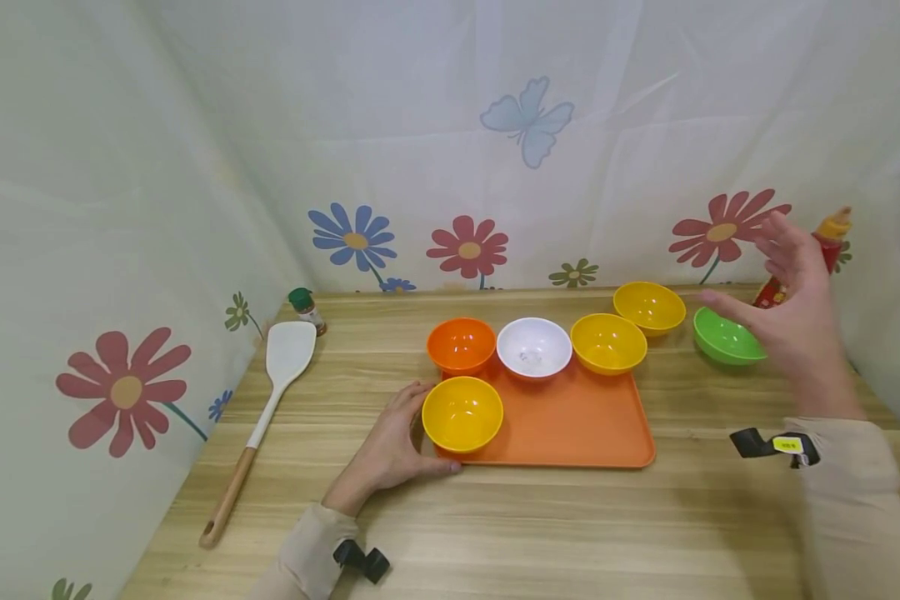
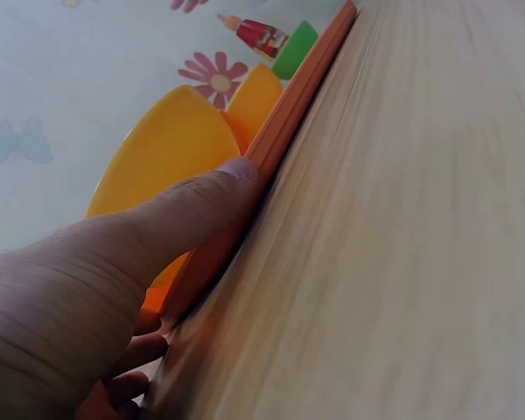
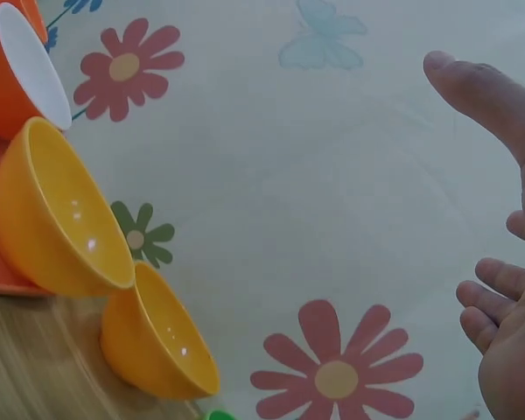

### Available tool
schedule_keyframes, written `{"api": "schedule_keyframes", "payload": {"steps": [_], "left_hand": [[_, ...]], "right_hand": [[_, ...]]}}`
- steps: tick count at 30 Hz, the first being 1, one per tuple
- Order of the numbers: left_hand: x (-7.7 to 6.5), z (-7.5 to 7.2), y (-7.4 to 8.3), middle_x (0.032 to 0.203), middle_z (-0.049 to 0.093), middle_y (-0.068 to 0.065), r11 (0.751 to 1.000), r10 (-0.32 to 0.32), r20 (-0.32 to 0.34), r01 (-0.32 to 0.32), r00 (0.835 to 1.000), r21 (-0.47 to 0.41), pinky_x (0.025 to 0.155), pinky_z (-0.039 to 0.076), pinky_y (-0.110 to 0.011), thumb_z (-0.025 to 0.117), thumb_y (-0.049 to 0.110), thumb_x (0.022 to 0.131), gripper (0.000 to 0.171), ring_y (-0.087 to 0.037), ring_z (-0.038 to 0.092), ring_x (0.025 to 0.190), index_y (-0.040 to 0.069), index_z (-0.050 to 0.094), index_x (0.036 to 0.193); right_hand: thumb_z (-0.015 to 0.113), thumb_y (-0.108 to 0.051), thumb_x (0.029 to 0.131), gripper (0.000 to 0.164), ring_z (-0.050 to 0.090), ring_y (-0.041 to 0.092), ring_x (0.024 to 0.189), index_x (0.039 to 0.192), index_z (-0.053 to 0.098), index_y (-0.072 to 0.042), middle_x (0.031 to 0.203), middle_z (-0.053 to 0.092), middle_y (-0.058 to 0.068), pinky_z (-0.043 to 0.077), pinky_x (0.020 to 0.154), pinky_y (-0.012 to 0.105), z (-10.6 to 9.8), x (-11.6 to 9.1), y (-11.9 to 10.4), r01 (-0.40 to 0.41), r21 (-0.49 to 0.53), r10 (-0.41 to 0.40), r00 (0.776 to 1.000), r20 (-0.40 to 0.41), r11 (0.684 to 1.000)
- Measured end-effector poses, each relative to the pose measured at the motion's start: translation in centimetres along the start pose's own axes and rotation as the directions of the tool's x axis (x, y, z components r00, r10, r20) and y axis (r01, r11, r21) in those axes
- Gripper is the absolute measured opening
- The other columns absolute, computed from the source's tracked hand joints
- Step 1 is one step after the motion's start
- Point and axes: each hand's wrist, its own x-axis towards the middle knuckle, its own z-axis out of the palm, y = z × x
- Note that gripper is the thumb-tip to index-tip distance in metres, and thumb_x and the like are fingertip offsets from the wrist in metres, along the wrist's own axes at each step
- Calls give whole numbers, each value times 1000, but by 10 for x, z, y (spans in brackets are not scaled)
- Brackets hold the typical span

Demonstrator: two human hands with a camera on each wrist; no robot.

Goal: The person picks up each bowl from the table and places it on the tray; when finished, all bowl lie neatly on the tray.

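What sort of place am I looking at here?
Perhaps a makeshift kitchen corner, going by the pale flower-printed sheeting, the orange rectangular tray and the long, white-headed, wooden-handled spatula.

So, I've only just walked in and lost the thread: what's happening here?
A person's left hand grips the near left corner of an orange tray holding an orange bowl, a white-lined bowl and two yellow bowls. Their right hand is raised and empty near a green bowl. That bowl and a third yellow bowl stand on the table, off the tray.
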Motion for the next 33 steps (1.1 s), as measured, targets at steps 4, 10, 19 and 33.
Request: {"api": "schedule_keyframes", "payload": {"steps": [4,10,19,33], "left_hand": [[0,0,1,172,45,1,1000,-5,2,5,1000,-4,134,27,-68,106,57,66,117,-29,31,166,22,54,164],[0,0,0,173,45,1,1000,-5,1,5,1000,-4,134,27,-68,106,58,66,117,-29,31,166,22,54,165],[1,1,-1,172,45,1,1000,-1,-1,1,1000,2,133,29,-67,106,58,65,117,-28,32,165,22,54,164],[1,-1,-3,174,43,-1,1000,13,14,-14,1000,8,135,25,-66,105,60,66,120,-30,27,168,20,52,166]], "right_hand": [[86,-18,99,102,27,16,168,177,23,-37,183,29,-6,19,138,29,-12,1,14,-54,-33,54,998,21,998],[85,-23,100,107,19,16,172,179,13,-39,186,20,-6,11,141,37,-24,5,41,-98,-81,103,993,57,992],[80,-35,104,108,9,27,174,180,2,-35,189,8,3,6,140,53,-34,5,78,-187,-136,204,972,117,973],[79,-49,103,117,2,50,170,180,-7,-27,187,-4,16,10,132,77,-36,-2,131,-321,-160,349,916,197,933]]}}
